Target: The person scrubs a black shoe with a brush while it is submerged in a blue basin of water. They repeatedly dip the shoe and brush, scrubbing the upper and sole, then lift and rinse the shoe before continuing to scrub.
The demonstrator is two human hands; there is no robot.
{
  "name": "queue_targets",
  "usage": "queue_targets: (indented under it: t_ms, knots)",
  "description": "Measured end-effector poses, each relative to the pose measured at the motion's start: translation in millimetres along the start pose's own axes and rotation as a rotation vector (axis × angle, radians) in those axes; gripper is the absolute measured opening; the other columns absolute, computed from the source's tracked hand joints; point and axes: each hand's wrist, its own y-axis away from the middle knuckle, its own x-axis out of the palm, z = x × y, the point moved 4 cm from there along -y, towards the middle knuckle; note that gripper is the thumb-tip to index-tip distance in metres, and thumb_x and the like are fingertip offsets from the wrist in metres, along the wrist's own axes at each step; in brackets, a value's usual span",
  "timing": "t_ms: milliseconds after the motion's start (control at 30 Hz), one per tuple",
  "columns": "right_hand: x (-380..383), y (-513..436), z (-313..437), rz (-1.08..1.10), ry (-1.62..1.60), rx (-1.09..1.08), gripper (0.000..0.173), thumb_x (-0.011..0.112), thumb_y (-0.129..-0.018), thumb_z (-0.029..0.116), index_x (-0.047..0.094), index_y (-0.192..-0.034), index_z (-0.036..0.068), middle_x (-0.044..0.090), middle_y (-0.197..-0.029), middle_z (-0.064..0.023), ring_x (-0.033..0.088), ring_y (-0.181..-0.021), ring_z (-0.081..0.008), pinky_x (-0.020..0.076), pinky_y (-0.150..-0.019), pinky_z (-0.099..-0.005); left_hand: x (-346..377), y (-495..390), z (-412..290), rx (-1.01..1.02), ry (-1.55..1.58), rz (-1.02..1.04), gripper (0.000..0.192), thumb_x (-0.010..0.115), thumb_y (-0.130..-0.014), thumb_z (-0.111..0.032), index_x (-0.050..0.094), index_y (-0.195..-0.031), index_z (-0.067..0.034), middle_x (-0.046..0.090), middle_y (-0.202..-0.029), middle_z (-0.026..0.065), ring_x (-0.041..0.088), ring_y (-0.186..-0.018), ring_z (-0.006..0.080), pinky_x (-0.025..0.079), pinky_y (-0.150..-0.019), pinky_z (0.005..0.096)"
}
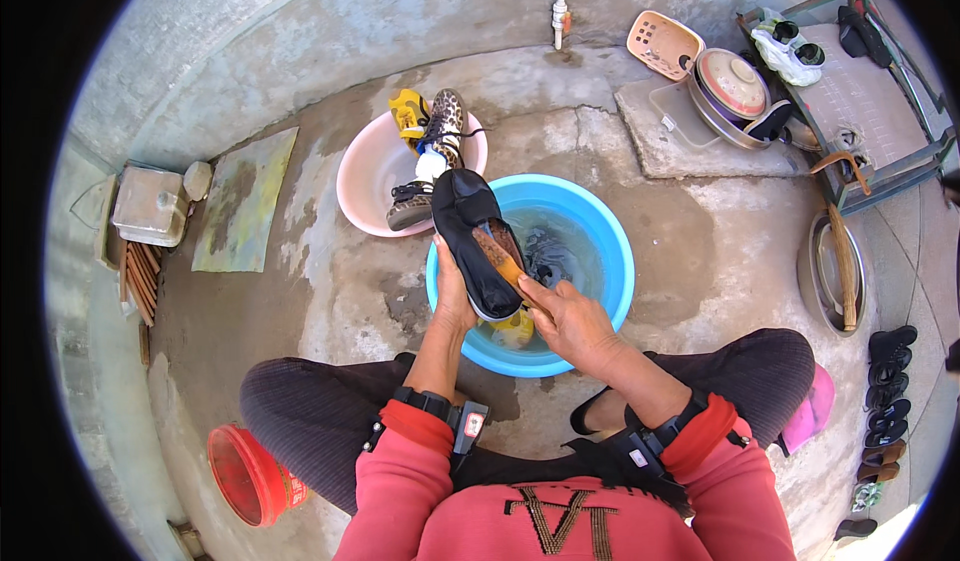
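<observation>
My left hand (pixel 455 283) grips a black shoe (pixel 463 250) from its left side, above the rim of a blue plastic basin (pixel 616 261). With my right hand (pixel 570 317) I hold an orange-brown brush (pixel 501 258) by its handle; its head lies at the opening of the shoe. Water fills the lower part of the blue basin, with a yellow item (pixel 514 330) and dark items partly under it. Behind to the left, a pink basin (pixel 360 178) holds a yellow shoe (pixel 409 115) and leopard-print shoes (pixel 448 118). The brush's bristles are hidden.
A red bucket (pixel 244 475) stands at the lower left. At the right are a metal rack (pixel 862 103), a metal basin (pixel 806 276) with a straw-coloured brush, and a row of shoes (pixel 889 396). A pipe with a tap (pixel 560 17) runs down the back wall.
</observation>
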Motion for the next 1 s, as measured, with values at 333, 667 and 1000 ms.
queue_targets:
  t_ms: [333, 667, 1000]
  knots:
    - [-22, -27, -17, -0.164, -0.070, -0.049, 0.048, 0.062, -0.087, 0.013, 0.053, -0.135, 0.012, 0.059, -0.091, -0.0209, 0.060, -0.082, -0.0367, 0.0497, -0.073, -0.0421, 29, 15, 6, -0.139, -0.105, 0.118, 0.074, 0.025, -0.096, -0.066, 0.044, -0.139, -0.008, 0.058, -0.126, 0.0101, 0.060, -0.111, 0.0226, 0.050, -0.095, 0.0363]
    - [-5, 19, 31, 0.062, 0.089, -0.146, 0.055, 0.060, -0.088, 0.016, 0.044, -0.141, 0.014, 0.050, -0.086, -0.0133, 0.057, -0.062, -0.0299, 0.0503, -0.054, -0.0412, 5, 3, -2, -0.082, 0.223, 0.231, 0.073, 0.029, -0.096, -0.065, 0.045, -0.138, -0.008, 0.056, -0.129, 0.0105, 0.057, -0.114, 0.0247, 0.046, -0.100, 0.0401]
    - [-5, 18, 35, 0.023, 0.122, -0.132, 0.055, 0.061, -0.087, 0.016, 0.045, -0.140, 0.013, 0.051, -0.087, -0.0138, 0.059, -0.062, -0.0314, 0.0521, -0.054, -0.0417, 11, 8, -5, -0.078, 0.260, 0.250, 0.069, 0.030, -0.097, -0.062, 0.046, -0.136, -0.007, 0.056, -0.130, 0.0099, 0.056, -0.114, 0.0239, 0.046, -0.100, 0.0389]
